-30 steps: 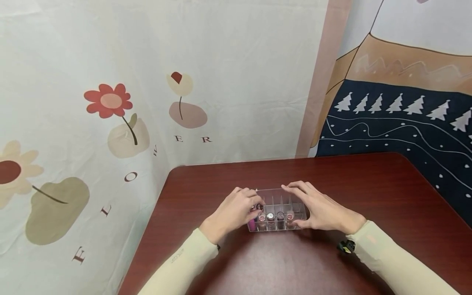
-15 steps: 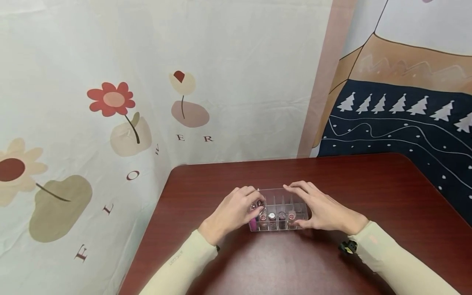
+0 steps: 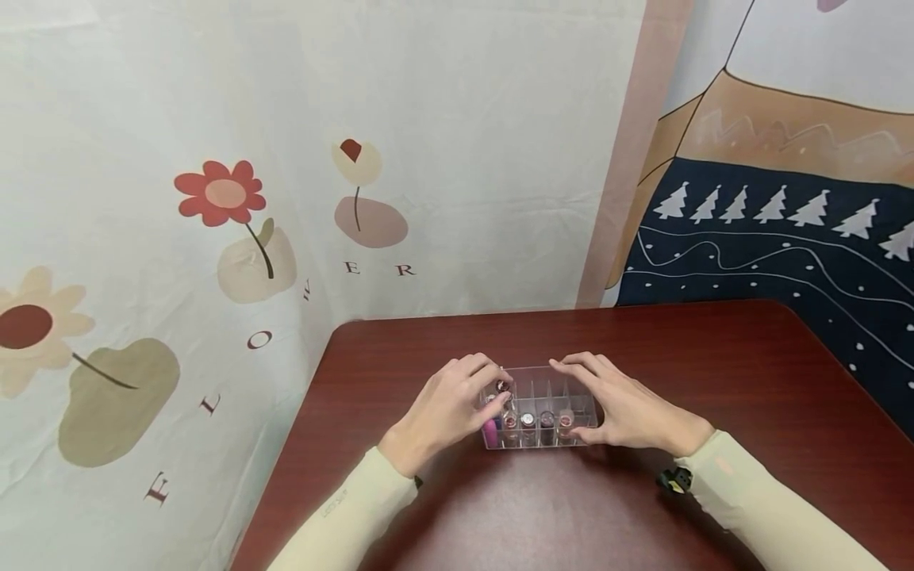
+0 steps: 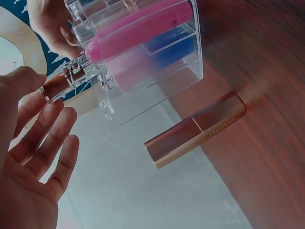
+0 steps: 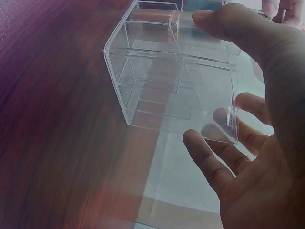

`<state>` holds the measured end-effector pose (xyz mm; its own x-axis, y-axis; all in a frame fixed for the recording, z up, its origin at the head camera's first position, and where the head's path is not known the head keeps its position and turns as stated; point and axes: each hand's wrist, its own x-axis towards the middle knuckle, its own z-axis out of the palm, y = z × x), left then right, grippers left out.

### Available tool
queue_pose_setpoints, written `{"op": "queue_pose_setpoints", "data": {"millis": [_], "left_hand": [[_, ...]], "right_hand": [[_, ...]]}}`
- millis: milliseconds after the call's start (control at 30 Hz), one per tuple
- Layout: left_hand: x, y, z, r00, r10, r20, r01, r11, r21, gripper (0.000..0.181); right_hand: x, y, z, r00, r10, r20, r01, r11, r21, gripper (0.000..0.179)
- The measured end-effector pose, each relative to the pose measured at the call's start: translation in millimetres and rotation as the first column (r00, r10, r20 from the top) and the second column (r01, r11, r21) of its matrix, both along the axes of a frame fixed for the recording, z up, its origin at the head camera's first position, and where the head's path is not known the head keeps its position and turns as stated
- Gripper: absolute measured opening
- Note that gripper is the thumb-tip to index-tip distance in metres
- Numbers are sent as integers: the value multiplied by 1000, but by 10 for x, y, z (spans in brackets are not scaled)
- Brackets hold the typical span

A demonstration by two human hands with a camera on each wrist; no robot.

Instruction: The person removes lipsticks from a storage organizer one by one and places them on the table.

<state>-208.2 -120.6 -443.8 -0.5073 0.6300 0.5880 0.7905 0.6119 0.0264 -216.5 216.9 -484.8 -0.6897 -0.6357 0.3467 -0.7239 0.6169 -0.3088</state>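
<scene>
Reddish-brown wood grain runs across the surface (image 3: 457,523), where a clear acrylic organizer (image 5: 167,102) sits, its compartments holding small lipstick tubes (image 3: 528,430). The right hand (image 3: 631,408) holds one end between thumb and fingers; the left hand (image 3: 443,408) bends over the other. Near that end I spot a coppery, gold-edged lipstick (image 4: 195,129); inside, a glossy pink tube (image 4: 138,31). Pinched by the left thumb and fingertips, a slim tube (image 4: 57,87), brown where held and clear beyond, is at the back left compartments.
</scene>
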Motion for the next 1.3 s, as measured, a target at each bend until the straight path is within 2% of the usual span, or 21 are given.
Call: {"op": "queue_pose_setpoints", "data": {"millis": [100, 133, 200, 333, 367, 600, 833, 1300], "left_hand": [[9, -23, 19, 1000, 3, 8, -3, 1000, 0, 19], [12, -31, 25, 1000, 2, 7, -2, 1000, 4, 19], [18, -51, 40, 1000, -1, 3, 1, 1000, 17, 19], [28, -98, 78, 1000, -13, -23, 14, 998, 59, 22], [30, -111, 87, 999, -15, -29, 17, 997, 70, 22], [46, -210, 140, 997, -21, -69, 30, 991, 127, 23], [85, -323, 156, 998, 3, -61, 6, 989, 145, 20], [174, -637, 37, 998, 62, -28, -57, 988, 144, 21]], "right_hand": [[-9, 7, -22, 999, 26, -31, -27, 999, -38, 113], [-115, 60, -176, 998, 60, -35, -63, 996, -67, 111], [-118, 62, -180, 997, 72, -41, -75, 994, -85, 111], [-113, 56, -168, 998, 62, -20, -63, 995, -71, 109], [-6, 4, -15, 999, 28, -15, -28, 999, -42, 111], [18, -14, 25, 1000, -5, 2, 5, 1000, 8, 112], [4, -8, 8, 1000, -6, 20, 6, 1000, 15, 113], [22, -11, 26, 998, -20, 55, 19, 1000, 18, 114]]}}
